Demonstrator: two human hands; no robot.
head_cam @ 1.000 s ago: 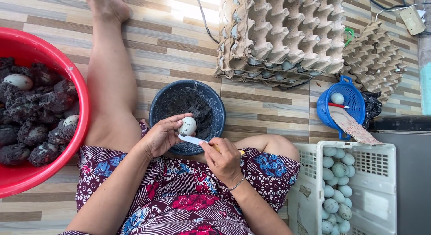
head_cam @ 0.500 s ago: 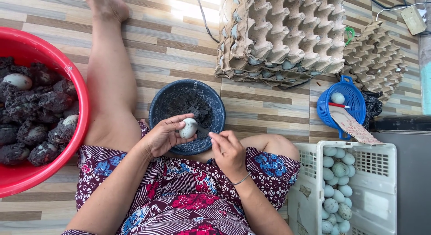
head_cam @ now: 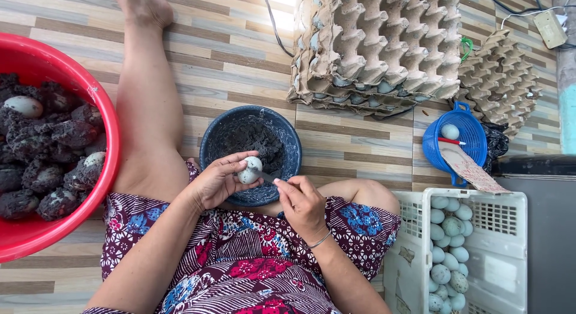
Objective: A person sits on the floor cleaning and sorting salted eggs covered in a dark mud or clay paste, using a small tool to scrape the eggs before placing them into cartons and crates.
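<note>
1 egg (head_cam: 250, 170), 2 hands, 1 bowl (head_cam: 210, 147)

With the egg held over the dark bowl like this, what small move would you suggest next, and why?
Probably turn the pale egg a little in the left hand and scrape it again. The right hand holds a thin scraper at its side, dark specks seem to cling to the shell, and the dark blue bowl beneath already holds scraped-off black crust.

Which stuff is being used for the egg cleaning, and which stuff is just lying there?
In use:
left hand holding an egg
right hand with a small scraper
dark bowl of black scrapings
red tub of coated eggs
white crate of clean eggs

Lying about:
cardboard egg trays
blue colander
cable
</note>
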